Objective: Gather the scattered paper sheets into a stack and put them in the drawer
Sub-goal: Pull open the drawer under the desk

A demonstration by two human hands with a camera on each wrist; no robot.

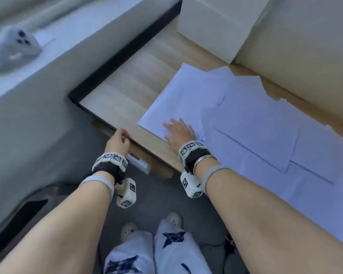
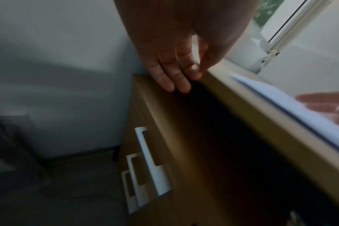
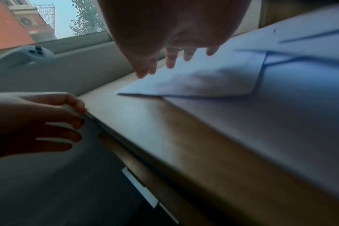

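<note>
Several white paper sheets [image 1: 255, 125] lie spread and overlapping over the wooden desk [image 1: 127, 86]. My right hand [image 1: 178, 129] rests flat, fingers straight, on the near corner of the leftmost sheet [image 1: 182, 95] by the front edge; the right wrist view shows its fingertips [image 3: 170, 61] on that sheet [image 3: 203, 79]. My left hand [image 1: 119, 139] holds the desk's front edge near its left corner, thumb on top and fingers [image 2: 174, 79] down against the top drawer front [image 2: 164, 137]. White drawer handles [image 2: 151, 160] sit stacked below it. The drawer's inside is hidden.
A white box [image 1: 216, 26] stands at the back of the desk against a beige wall. A white handheld device [image 1: 14, 48] lies on the window ledge to the left. Grey floor, my legs and shoes are below, with a dark cable at the right.
</note>
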